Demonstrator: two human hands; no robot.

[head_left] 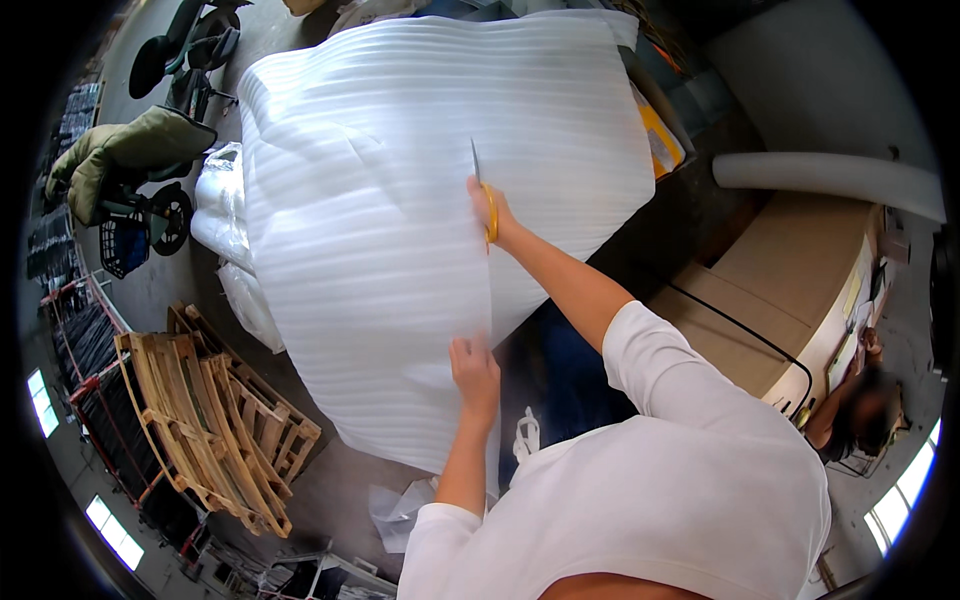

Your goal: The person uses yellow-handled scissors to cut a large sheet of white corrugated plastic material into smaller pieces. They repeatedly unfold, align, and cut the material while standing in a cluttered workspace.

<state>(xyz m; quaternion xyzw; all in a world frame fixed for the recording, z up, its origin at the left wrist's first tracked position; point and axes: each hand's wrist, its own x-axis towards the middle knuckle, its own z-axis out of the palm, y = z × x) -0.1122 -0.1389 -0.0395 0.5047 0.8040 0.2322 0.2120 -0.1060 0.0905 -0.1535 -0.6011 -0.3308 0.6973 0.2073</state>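
A large white ribbed foam sheet [370, 230] lies spread in front of me. My right hand [497, 212] is closed around a pair of scissors [476, 160] with yellow handles. The blades point away from me over the sheet's middle, and a straight cut edge runs from the scissors back toward my body. Closer to me, my left hand [474, 368] has its fingers closed on the foam sheet beside that edge. To the right of the cut, another part of the sheet hangs over the near side. What supports the sheet is mostly hidden.
Wooden pallets [205, 430] are stacked at the left, near clear plastic-wrapped bundles [222, 205]. Beyond them stands a scooter with a green cover [140, 155]. On the right are a foam roll [830, 178], brown cardboard [780, 270] and another person [862, 412].
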